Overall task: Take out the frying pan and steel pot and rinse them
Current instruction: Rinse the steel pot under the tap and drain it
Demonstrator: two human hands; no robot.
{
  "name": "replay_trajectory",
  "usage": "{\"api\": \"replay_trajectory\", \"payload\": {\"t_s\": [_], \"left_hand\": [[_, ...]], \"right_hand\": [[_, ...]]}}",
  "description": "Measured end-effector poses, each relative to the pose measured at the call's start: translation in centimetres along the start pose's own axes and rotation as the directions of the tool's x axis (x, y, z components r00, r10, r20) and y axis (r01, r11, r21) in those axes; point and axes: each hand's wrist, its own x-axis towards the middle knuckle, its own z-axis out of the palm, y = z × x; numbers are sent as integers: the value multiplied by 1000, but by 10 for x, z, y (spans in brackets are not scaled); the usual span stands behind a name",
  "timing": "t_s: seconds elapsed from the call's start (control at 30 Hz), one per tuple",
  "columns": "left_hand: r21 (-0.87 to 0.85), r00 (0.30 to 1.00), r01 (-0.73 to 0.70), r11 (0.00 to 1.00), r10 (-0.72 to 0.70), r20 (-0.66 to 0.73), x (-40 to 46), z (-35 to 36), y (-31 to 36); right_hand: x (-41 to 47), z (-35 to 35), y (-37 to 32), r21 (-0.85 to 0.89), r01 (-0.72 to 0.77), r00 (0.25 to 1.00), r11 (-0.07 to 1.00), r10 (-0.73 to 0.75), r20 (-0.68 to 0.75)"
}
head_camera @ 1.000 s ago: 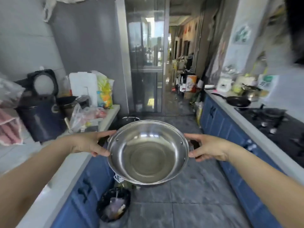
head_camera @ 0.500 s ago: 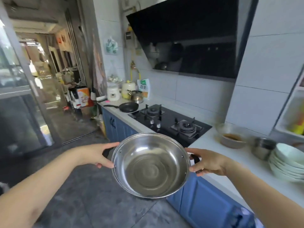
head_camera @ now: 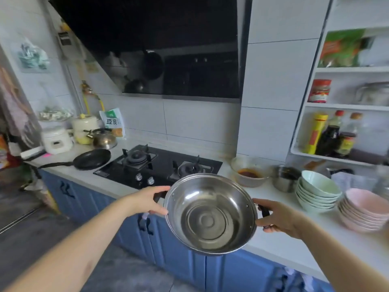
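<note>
We note a black range hood (head_camera: 160,45) well above the fingers. Below it a white worktop (head_camera: 280,243) on blue cabinets (head_camera: 179,256) runs behind and under both hands. A black gas hob (head_camera: 160,165) sits just beyond the left fingers. We observe the steel pot (head_camera: 210,216) held in the air between the two hands, tilted toward the camera with its empty inside showing, over the worktop's front edge. The left hand (head_camera: 147,202) grips the pot's dark left handle, fingers curled round it. The right hand (head_camera: 277,220) grips the dark right handle the same way. The frying pan (head_camera: 91,159) lies on the worktop well to the left of the left fingers, beside the hob. Beyond the right fingers we record a stack of green bowls (head_camera: 317,190), a stack of pink bowls (head_camera: 364,209) and a glass bowl with red sauce (head_camera: 249,173).
</note>
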Motion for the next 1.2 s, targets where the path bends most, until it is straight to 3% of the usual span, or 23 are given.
{"api": "replay_trajectory", "payload": {"t_s": [0.17,0.6,1.2], "left_hand": [[3,998,-56,998,56,31,78,16,7],[-19,996,41,999,-40,77,248,58,-9],[15,992,98,995,-99,73,283,80,-14]], "right_hand": [[38,-27,21,24,-54,992,998,57,-112],[190,-79,74,-12,-178,968,984,172,-182],[231,-89,102,-152,-218,953,964,178,-244]]}}
